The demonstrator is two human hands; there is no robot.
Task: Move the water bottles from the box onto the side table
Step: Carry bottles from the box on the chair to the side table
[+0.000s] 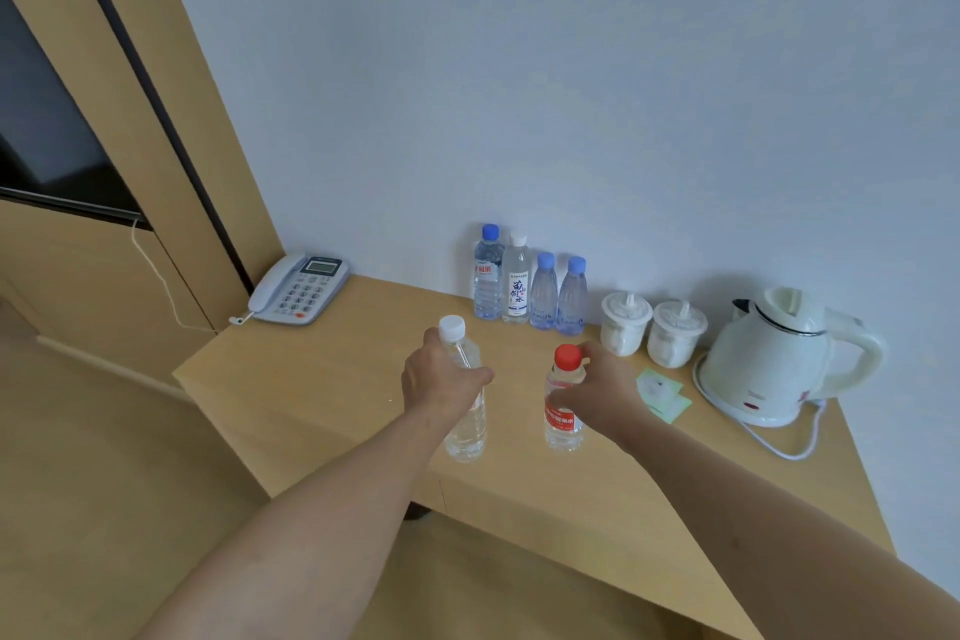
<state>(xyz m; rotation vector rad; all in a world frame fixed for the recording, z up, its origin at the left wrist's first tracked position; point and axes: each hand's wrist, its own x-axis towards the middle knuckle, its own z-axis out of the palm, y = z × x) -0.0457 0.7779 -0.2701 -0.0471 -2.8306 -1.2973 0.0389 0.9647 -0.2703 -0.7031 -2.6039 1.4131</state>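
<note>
My left hand (pixel 439 374) grips a clear white-capped water bottle (pixel 467 426) by its upper body, over the wooden side table (pixel 322 390). My right hand (pixel 602 390) holds a red-capped bottle with a red label (pixel 563 424) around its shoulder. Both bottles are upright near the table's front middle; whether their bases touch the top I cannot tell. Several other bottles stand in a row against the wall: a tall blue-capped one (pixel 488 273), a white-capped one (pixel 517 281), and two short blue-capped ones (pixel 544 291) (pixel 573 296). The box is out of view.
A corded telephone (pixel 301 288) sits at the table's back left corner. Two white lidded cups (pixel 626 322) (pixel 677 333) and a white electric kettle (pixel 779 353) with its cord stand on the right. Green-edged sachets (pixel 662 392) lie beside my right hand. A wooden panel rises on the left.
</note>
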